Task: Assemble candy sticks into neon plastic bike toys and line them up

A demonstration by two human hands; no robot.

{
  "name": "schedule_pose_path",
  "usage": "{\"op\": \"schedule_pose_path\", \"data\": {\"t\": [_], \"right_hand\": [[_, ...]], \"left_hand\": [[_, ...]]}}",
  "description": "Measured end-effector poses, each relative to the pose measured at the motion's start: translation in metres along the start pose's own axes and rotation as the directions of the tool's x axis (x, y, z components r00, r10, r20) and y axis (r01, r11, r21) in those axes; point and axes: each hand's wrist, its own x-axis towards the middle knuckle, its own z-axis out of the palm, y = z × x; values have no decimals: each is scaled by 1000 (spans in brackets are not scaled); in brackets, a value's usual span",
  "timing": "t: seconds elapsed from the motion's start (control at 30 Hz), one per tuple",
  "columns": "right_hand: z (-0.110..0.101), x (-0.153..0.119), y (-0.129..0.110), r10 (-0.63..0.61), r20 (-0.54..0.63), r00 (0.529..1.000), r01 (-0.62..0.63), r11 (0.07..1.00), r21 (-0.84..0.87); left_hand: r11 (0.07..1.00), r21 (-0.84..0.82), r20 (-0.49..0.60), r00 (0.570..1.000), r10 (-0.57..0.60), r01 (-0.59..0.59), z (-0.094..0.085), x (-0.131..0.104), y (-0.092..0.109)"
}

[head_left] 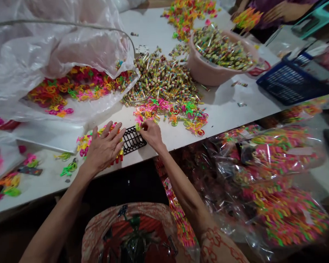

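**Two hands at a black grid tray, near edge of worktop**

No brand, label or legible writing anywhere in view.

Black grid tray (133, 139): one, flat on the white worktop (230, 106) at its near edge, between the two hands. Open lattice of small cells; right half bare, left half covered by neon plastic pieces (83, 142) in pink, yellow, green and orange.

Left hand (104, 148): open, fingers spread, palm down, pressing flat on the pieces that fill the tray's left part. Grips nothing.

Right hand (151, 133): fingers curled together at the tray's far right corner, pinching a small yellow-green piece (137, 126). Exact grip hard to see.

Just beyond the right hand, a loose heap of neon pieces (178, 115); too many to count. Farther off, a spread of wrapped candy sticks (161, 82). One pink basin (208, 69) far right, full of the same sticks. One clear plastic bag (44, 47) far left, spilling neon pieces. One blue basket (290, 80) at right. Below the worktop, right, clear packed bags (276, 182) of neon pieces, count uncertain.

Another person's hand (282, 11) at the far right corner.
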Motion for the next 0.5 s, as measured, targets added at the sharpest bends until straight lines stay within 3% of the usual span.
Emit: {"op": "schedule_pose_path", "data": {"t": [0.1, 0.23, 0.3, 0.37, 0.5], "right_hand": [[11, -23, 1, -43, 71, 997, 15, 934, 356], [27, -44, -1, -36, 206, 978, -114, 736, 668], [35, -49, -2, -4, 245, 969, -174, 694, 699], [41, -51, -4, 4, 255, 967, -181, 715, 676], [43, -51, -5, -90, 138, 986, 0, 839, 544]], "left_hand": [[1000, -8, 1, 1000, -13, 13, -1, -1, 0], [999, -42, 32, 999, -1, 3, -3, -1, -1], [998, -67, 29, 1000, 5, -3, -3, -1, -1], [996, -87, 26, 1000, -1, 3, -3, -1, -1], [993, -111, 61, 998, -18, 25, -4, 0, -1]]}}
